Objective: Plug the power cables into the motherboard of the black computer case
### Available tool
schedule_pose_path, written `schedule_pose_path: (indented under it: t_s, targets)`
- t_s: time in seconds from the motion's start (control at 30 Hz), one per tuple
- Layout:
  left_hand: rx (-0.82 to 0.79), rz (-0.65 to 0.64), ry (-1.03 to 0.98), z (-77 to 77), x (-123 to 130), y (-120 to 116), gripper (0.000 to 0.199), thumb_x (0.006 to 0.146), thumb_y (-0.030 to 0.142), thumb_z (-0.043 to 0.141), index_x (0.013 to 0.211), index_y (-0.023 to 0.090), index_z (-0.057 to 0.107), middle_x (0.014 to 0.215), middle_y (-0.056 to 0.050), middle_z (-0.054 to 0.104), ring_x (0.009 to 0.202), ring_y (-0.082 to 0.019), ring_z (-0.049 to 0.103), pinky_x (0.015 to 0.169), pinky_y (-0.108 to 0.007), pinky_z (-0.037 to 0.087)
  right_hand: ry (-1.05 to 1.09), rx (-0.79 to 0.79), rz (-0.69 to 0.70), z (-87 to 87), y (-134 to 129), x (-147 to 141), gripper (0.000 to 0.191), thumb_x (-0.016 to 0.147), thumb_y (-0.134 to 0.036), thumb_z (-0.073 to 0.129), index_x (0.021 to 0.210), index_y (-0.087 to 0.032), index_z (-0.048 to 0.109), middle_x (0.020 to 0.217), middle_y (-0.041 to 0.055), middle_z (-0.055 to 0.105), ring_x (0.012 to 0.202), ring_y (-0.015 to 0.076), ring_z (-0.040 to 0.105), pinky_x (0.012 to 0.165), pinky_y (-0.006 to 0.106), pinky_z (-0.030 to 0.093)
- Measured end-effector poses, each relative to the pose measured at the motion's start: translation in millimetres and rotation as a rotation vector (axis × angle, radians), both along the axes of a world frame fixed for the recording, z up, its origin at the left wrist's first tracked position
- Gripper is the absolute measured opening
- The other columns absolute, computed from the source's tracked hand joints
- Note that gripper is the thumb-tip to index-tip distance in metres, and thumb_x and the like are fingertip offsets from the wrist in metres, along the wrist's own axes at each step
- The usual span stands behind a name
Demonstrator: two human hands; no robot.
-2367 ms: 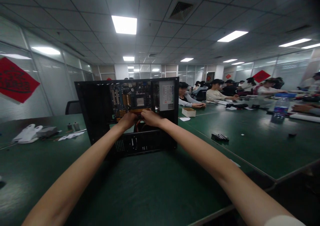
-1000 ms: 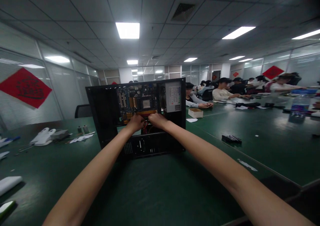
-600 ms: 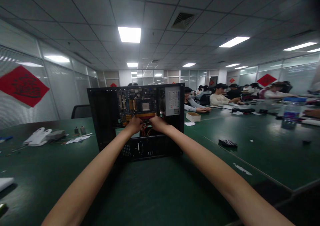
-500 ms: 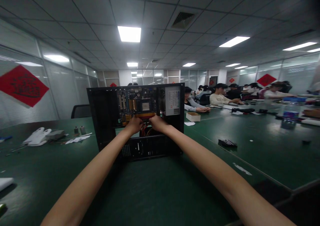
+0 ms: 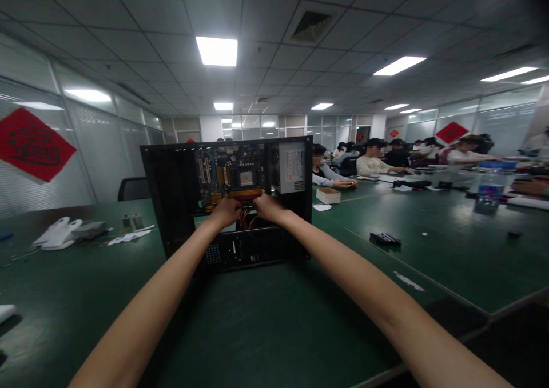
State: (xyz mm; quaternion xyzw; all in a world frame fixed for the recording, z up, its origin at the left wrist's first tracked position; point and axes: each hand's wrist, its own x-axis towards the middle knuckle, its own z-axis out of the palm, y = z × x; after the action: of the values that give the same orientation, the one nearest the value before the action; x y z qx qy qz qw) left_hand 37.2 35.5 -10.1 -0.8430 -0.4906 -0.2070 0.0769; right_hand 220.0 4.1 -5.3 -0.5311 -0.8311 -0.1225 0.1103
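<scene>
A black computer case point(image 5: 171, 199) stands upright on the green table, its open side facing me. Inside it are a motherboard point(image 5: 231, 165) with a bare processor socket area, a power supply point(image 5: 292, 168) at the upper right, and red, yellow and black cables point(image 5: 247, 219) below the board. My left hand point(image 5: 227, 210) is closed at the left end of the orange memory slots point(image 5: 244, 194). At their right end is my right hand point(image 5: 269, 207), also closed. Whatever either hand pinches is hidden by the fingers.
To the left lie a white plastic bag point(image 5: 59, 234), a grey box point(image 5: 90, 230) and papers point(image 5: 130, 236). On the right are a small open box point(image 5: 328, 195), a black part point(image 5: 385, 239) and a large bottle point(image 5: 491, 185). Several people sit farther back.
The whole view has shifted slightly, so the case appears a little farther left and higher. Both hands stay closed at the memory slots.
</scene>
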Motion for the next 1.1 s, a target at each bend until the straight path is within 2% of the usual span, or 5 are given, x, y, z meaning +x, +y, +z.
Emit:
schedule_pose_path:
  t_s: [0.23, 0.37, 0.53, 0.8, 1.1]
  targets:
    - [0.063, -0.020, -0.052, 5.1, -13, -31, 0.034, 0.093, 0.029, 0.047, 0.109, 0.022, 0.076, 0.107, -0.008, 0.077, 0.100, -0.025, 0.070, 0.083, -0.030, 0.048, 0.125, 0.133, 0.043, -6.4, -26, 25, 0.042, 0.105, -0.038, 0.033, 0.108, -0.018, 0.070, 0.102, 0.0113, 0.074, 0.094, 0.0202, 0.070, 0.076, 0.025, 0.045]
    - [0.101, -0.072, -0.070, -1.6, -27, -67, 0.041, 0.099, 0.038, 0.040, 0.093, 0.020, 0.077, 0.094, -0.008, 0.077, 0.087, -0.022, 0.071, 0.073, -0.028, 0.045, -0.088, 0.203, 0.088, -27.2, -60, 52, 0.051, 0.105, -0.046, 0.027, 0.100, -0.016, 0.068, 0.091, 0.0124, 0.074, 0.081, 0.0232, 0.071, 0.067, 0.028, 0.043]
    - [0.153, 0.183, 0.019, -22.4, -40, -102, 0.056, 0.100, 0.049, 0.031, 0.082, 0.023, 0.077, 0.081, -0.008, 0.075, 0.075, -0.023, 0.069, 0.059, -0.028, 0.035, -0.256, 0.295, 0.146, -48.7, -79, 76, 0.033, 0.105, -0.033, 0.033, 0.114, -0.013, 0.058, 0.095, 0.0132, 0.070, 0.080, 0.0219, 0.068, 0.062, 0.028, 0.039]
    - [0.429, 0.381, 0.030, -55.8, -37, -87, 0.061, 0.100, 0.042, 0.028, 0.067, 0.020, 0.074, 0.073, -0.012, 0.071, 0.076, -0.024, 0.066, 0.064, -0.032, 0.036, -0.266, 0.354, 0.095, -61.3, -64, 72, 0.038, 0.106, -0.029, 0.026, 0.108, -0.015, 0.060, 0.094, 0.0136, 0.069, 0.079, 0.0219, 0.066, 0.062, 0.030, 0.037]
    - [0.388, 0.473, -0.055, -53.5, -40, -78, 0.059, 0.099, 0.043, 0.029, 0.075, 0.021, 0.078, 0.084, -0.012, 0.075, 0.080, -0.025, 0.068, 0.064, -0.032, 0.036, -0.222, 0.323, 0.051, -56.3, -73, 56, 0.036, 0.105, -0.028, 0.027, 0.109, -0.014, 0.060, 0.095, 0.0172, 0.069, 0.082, 0.0239, 0.069, 0.067, 0.030, 0.044]
